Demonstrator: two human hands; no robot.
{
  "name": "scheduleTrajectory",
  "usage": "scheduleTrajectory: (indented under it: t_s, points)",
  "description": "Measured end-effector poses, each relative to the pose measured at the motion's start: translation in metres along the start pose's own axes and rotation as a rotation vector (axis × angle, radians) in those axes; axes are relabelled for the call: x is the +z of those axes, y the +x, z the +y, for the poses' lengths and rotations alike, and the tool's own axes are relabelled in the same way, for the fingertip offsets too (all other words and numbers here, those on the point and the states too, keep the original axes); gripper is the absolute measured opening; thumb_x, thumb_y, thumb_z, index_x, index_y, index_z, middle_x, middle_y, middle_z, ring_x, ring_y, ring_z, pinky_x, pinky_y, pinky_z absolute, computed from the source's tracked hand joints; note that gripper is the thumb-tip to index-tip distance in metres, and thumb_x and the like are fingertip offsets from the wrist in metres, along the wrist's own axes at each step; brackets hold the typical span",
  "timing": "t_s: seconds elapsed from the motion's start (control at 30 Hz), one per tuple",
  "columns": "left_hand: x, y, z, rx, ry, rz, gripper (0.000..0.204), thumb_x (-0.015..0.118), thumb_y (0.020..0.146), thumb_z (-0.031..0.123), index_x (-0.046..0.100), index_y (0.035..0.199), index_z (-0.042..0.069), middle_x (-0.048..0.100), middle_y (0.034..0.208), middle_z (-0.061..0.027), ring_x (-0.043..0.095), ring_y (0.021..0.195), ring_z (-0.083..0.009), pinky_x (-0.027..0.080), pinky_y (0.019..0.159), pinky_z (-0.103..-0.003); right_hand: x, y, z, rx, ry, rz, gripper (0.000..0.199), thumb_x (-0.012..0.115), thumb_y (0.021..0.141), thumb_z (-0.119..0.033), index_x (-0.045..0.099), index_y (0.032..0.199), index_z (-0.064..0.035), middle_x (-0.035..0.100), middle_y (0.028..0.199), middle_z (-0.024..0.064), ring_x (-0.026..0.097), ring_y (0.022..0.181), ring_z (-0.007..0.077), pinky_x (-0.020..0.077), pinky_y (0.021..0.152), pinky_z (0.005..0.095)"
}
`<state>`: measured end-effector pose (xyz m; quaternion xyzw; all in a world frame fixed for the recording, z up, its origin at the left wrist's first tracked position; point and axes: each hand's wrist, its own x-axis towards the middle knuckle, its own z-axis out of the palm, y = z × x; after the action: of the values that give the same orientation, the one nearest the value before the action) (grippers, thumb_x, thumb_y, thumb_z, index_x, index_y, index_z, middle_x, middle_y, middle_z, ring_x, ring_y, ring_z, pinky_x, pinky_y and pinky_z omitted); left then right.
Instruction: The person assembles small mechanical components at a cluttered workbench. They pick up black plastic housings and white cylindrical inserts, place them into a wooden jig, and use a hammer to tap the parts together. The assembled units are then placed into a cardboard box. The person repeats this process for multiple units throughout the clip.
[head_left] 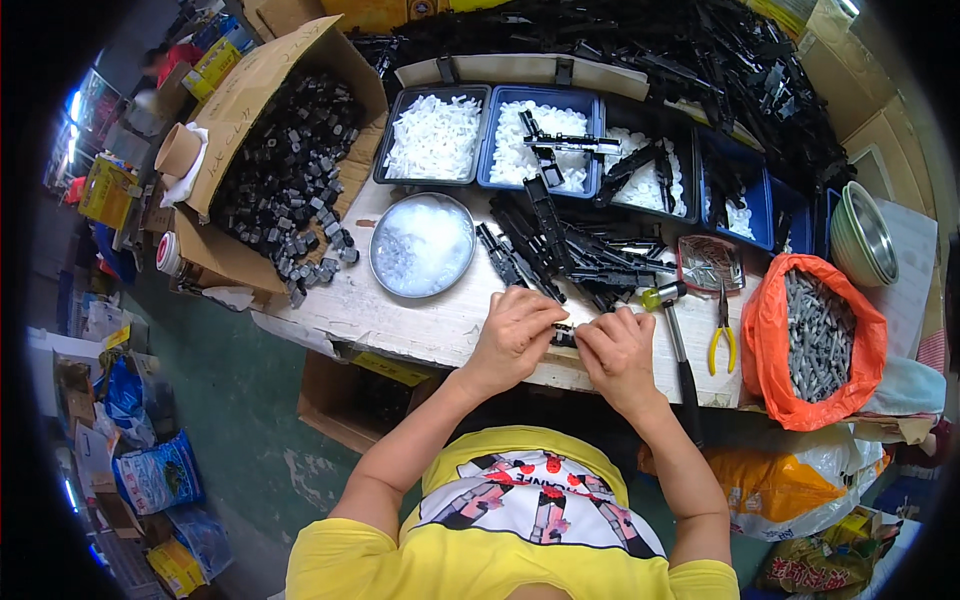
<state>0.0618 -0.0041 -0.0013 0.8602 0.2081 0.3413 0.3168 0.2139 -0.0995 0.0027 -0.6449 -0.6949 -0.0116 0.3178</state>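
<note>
Near the table's front edge, my left hand [517, 342] and my right hand [617, 358] meet with fingers pinched on a small black part [565, 338]. The fingertips cover most of it, so its full shape is hidden. Just beyond my hands lies a pile of long black plastic parts [545, 235]. To the right of my right hand, a hammer [682, 345] with a yellow-green face and dark grip lies across the table. Farther right is a pair of pliers [722, 345] with yellow handles.
A round metal dish [374, 262] holds white material. Behind it, bins [484, 180] carry white pieces and black parts. A tilted cardboard box [285, 65] spills dark blocks at left. An orange bag [765, 350] of grey pieces, a clear tray [738, 282] and stacked bowls [850, 240] stand at right.
</note>
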Motion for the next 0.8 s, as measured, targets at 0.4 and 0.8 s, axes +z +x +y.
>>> scheduleTrajectory:
  t_s: [0.4, 0.8]
  points:
    - [0.004, 0.003, 0.001, -0.053, 0.139, -0.245, 0.029, 0.071, 0.063, 0.012, 0.062, 0.091, 0.007, 0.054, 0.096, -0.0051, 0.045, 0.094, -0.0234, 0.03, 0.08, -0.037, -0.01, 0.002, 0.002, 0.004, -0.019, -0.163, 0.015, 0.064, 0.068, -0.01, 0.062, 0.083, -0.0119, 0.052, 0.077, 0.0011, 0.046, 0.081, 0.0194, 0.028, 0.071, 0.0377]
    - [0.009, 0.073, 0.024, 0.248, 0.369, -0.532, 0.014, 0.069, 0.062, 0.015, 0.063, 0.074, 0.009, 0.051, 0.08, -0.0046, 0.044, 0.086, -0.0242, 0.029, 0.074, -0.038, -0.048, -0.001, 0.056, 0.13, -0.059, 0.035, 0.011, 0.064, 0.07, -0.01, 0.063, 0.081, -0.0107, 0.055, 0.078, 0.0009, 0.049, 0.081, 0.0201, 0.0297, 0.071, 0.0376]
